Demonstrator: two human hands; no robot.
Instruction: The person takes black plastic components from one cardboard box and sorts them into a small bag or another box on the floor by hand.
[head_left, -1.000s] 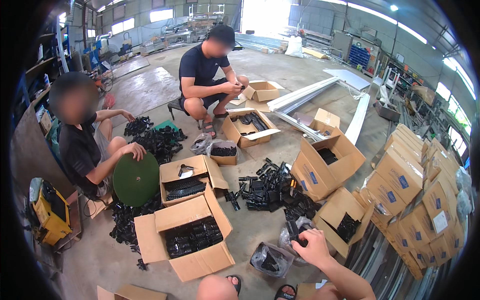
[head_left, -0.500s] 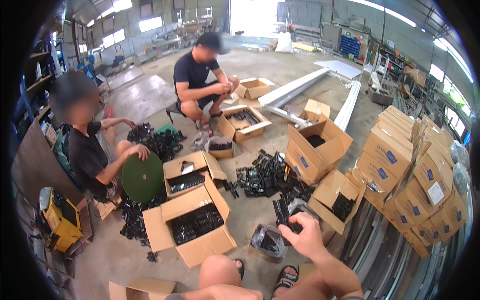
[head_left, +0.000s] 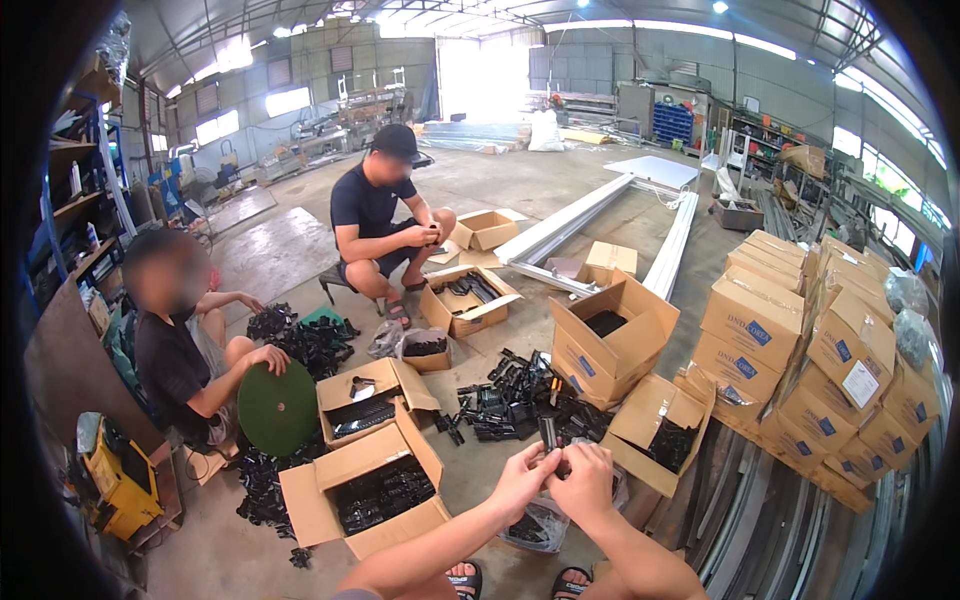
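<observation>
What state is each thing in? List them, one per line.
Black part: held, its end sticking up between left hand and right hand
Loose black parts: heaped on the floor
Nearest left carton: flaps open, black pieces inside
Nearest right carton: open, black pieces inside
Green disc: standing tilted, co-worker's hand on its edge
Stacked cartons: closed
White frame: lying on the floor

Fwd, low: pile of blk parts (head_left: 510, 405) blocks, tall open carton (head_left: 588, 355) R-behind | L: I've a passable floor strip (head_left: 468, 462) btwn L hand (head_left: 526, 479) & flapped carton (head_left: 312, 500) | R: small open carton (head_left: 637, 458) near R hand (head_left: 584, 479), stacked cartons (head_left: 752, 325) beyond | Below: bagged bin (head_left: 536, 530) shows btwn forearms (head_left: 430, 545) | Up: I see open air over both
</observation>
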